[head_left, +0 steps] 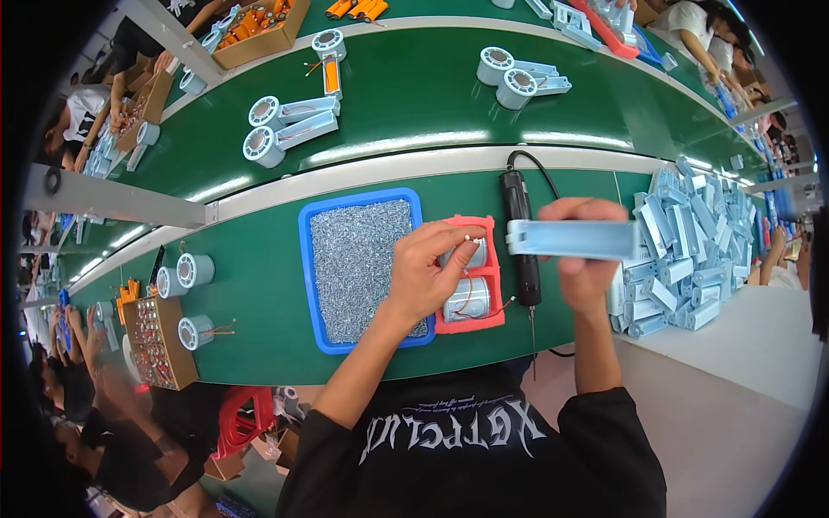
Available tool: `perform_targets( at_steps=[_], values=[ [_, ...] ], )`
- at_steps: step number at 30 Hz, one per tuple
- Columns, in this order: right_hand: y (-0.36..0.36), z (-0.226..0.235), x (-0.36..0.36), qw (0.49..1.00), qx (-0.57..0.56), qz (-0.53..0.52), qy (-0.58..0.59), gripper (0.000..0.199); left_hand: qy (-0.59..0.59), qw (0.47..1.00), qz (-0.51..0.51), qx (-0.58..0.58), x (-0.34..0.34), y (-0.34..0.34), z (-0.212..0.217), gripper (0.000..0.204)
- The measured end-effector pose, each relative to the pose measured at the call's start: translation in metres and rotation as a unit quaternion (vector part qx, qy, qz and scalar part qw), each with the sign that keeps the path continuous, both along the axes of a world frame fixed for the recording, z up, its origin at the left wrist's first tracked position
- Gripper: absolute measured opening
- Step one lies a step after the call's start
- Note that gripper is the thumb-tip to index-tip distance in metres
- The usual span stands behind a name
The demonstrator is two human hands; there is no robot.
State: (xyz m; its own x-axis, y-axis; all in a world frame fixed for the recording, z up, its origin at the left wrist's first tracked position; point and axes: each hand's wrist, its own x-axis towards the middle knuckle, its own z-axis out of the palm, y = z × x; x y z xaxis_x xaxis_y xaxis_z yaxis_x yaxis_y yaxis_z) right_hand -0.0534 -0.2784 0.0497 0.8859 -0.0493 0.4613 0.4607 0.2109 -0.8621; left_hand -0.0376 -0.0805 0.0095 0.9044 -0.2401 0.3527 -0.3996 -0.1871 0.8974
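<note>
My left hand (425,269) is over the red two-slot holder (495,285), its thumb and forefinger pinched on small white wire connectors (471,239). Under those fingers, a light-blue cylindrical motor housing (447,257) in the far slot is partly hidden. Another such cylinder (467,299) lies in the near slot with thin wires across it. To the right, my right hand (587,281) is closed around a long light-blue plastic handle shell (574,240), held level above the bench and slightly blurred. Beneath and left of that shell lies a black electric screwdriver (518,203), its bit pointing toward me.
A blue tray (308,285) full of small screws stands left of the holder. Many handle shells (682,250) are heaped at right. Loose cylinders (195,270) and a cardboard box (177,345) sit at left. Beyond the rail, a green conveyor (397,95) carries several assemblies. Other people work around.
</note>
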Motion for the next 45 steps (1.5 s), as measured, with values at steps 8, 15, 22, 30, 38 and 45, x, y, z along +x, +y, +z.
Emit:
perform_targets(
  at_steps=[8, 15, 22, 30, 38, 45],
  values=[
    [0.025, -0.029, 0.003, 0.995, -0.083, 0.048, -0.007, 0.056, -0.022, 1.000, 0.000, -0.010, 0.000, -0.001, -0.006, 0.015],
    [0.026, -0.015, 0.003, 0.979, -0.193, 0.057, 0.039, 0.045, -0.087, 0.989, -0.006, 0.120, 0.001, 0.010, -0.009, 0.031],
    [0.029, -0.014, 0.009, 0.888, -0.445, 0.044, 0.109, 0.034, -0.028, 0.985, -0.008, 0.171, 0.002, 0.029, -0.013, 0.048],
    [0.026, 0.004, 0.018, 0.828, -0.545, 0.090, 0.094, 0.032, 0.028, 0.982, -0.052, 0.177, 0.001, 0.027, -0.004, 0.049],
    [0.040, 0.022, 0.022, 0.807, -0.575, 0.115, 0.067, 0.033, 0.031, 0.991, -0.012, 0.130, -0.004, 0.024, -0.005, 0.047],
    [0.040, 0.004, 0.014, 0.811, -0.583, 0.059, -0.004, 0.034, 0.062, 0.991, -0.029, 0.118, 0.003, 0.022, -0.003, 0.040]
  ],
)
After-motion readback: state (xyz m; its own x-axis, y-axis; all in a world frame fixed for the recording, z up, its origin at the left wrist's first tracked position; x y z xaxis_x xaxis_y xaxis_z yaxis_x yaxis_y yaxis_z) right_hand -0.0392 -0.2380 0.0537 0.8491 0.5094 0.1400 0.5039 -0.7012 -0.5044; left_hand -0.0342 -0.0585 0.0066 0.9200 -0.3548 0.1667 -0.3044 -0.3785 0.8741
